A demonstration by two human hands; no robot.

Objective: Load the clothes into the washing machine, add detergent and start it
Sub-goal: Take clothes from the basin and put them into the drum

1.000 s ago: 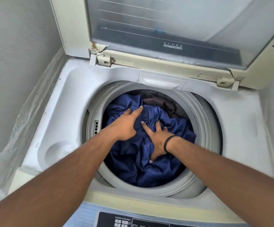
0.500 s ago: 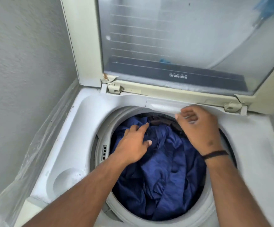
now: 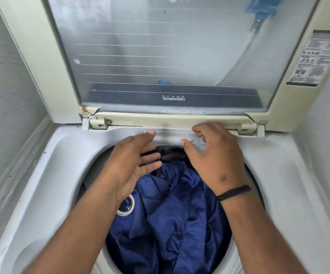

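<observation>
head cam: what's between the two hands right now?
In the head view, between the left hand and right hand lie the pale panel at the tub's back rim and, below it, dark brown cloth atop the blue garment.

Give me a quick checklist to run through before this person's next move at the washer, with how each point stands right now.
1. Lid up and out of the way: ok, it stands raised behind the tub.
2. Clothes inside the tub: ok, the blue garment and a dark garment lie within the tub rim.
3. Left hand free: ok, fingers straight, holding nothing.
4. Right hand at the drawer panel on the back rim: ok, fingers curled at its edge.
5. Drawer pulled out: cannot tell.
6. Detergent within reach: cannot tell, none in view.
</observation>
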